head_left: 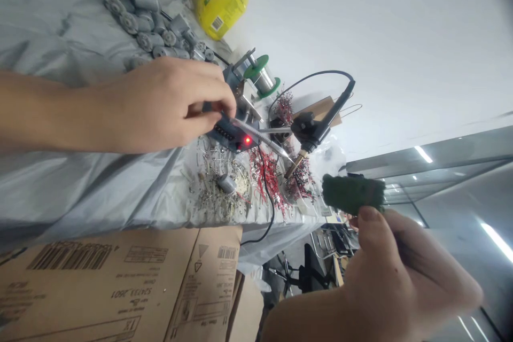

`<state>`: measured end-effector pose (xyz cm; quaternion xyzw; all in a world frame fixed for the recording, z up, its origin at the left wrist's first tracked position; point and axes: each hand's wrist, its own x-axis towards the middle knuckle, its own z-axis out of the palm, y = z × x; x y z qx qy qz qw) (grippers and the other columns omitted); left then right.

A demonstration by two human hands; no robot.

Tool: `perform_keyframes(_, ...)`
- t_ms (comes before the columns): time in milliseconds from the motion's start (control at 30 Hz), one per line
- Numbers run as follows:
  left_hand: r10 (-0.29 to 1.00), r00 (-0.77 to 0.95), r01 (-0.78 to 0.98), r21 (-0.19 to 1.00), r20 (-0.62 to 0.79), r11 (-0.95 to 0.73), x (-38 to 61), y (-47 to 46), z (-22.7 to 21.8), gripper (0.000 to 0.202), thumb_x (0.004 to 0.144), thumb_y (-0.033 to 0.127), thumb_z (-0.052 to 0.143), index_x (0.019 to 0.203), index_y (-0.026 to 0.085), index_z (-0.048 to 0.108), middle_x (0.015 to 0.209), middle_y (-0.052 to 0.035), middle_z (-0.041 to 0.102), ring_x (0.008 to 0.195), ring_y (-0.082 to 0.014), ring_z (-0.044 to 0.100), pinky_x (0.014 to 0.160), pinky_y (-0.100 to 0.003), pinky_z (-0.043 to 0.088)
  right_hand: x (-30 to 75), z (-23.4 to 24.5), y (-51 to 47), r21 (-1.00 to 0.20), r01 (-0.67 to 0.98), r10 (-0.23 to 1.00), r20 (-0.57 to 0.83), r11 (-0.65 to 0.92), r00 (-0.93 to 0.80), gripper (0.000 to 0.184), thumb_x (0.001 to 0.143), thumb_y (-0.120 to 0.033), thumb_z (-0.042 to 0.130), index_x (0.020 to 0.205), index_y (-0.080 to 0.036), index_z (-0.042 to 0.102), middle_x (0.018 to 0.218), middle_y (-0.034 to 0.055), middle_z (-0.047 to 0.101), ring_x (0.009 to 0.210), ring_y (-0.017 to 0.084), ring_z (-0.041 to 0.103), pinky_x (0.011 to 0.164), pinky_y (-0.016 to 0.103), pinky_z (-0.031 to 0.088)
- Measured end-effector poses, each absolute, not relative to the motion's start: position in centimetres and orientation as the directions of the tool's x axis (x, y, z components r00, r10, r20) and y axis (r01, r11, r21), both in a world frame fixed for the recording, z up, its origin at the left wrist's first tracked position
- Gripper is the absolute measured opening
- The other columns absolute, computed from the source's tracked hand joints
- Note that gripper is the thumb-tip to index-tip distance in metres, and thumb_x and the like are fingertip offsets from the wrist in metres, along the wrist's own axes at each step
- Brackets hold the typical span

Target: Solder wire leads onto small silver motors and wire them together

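Slim tool (256,136) pointing right, clamped in left hand (160,107), right hand (393,272) clamped on apparent green sponge (352,192)

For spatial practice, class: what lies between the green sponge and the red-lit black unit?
In the head view, a soldering iron's brass tip and a tangle of red wires lie between them.

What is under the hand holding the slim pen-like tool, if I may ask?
Beneath the fingertips sits a dark unit with a glowing red light; grey sheeting shows beside the palm. Whatever lies directly under the palm is covered.
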<state>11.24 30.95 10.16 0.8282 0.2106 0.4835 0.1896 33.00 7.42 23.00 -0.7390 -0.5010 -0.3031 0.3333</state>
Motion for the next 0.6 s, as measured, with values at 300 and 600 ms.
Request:
perform_keyframes(300, 0.512, 0.544, 0.185, 0.500, 0.665, -0.846, 10.4, 31.3, 10.8, 0.037, 0.108, 0.037, 0.043, 0.118, 0.028, 0.078, 0.112, -0.0012, 0.076, 0.079, -0.0129, 0.064, 0.087, -0.036, 0.058, 34.1, 23.1, 8.1, -0.221, 0.959, 0.767, 0.579, -0.179, 0.277, 0.035, 0.096, -0.033, 0.078, 0.069, -0.021, 0.060, 0.064, -0.0035, 0.037, 0.059, 0.012, 0.035, 0.053, 0.031, 0.027)
perform_keyframes(600, 0.544, 0.445, 0.185, 0.521, 0.711, -0.833, 11.3, 30.9, 10.2, 0.039, 0.103, 0.039, 0.041, 0.110, 0.029, 0.079, 0.107, -0.0006, 0.074, 0.079, -0.0136, 0.063, 0.080, -0.039, 0.054, 34.7, 23.5, 10.5, -0.211, 0.964, 0.794, 0.552, -0.160, 0.252, 0.032, 0.095, -0.030, 0.076, 0.067, -0.021, 0.064, 0.060, -0.0051, 0.038, 0.057, 0.010, 0.033, 0.051, 0.028, 0.025)
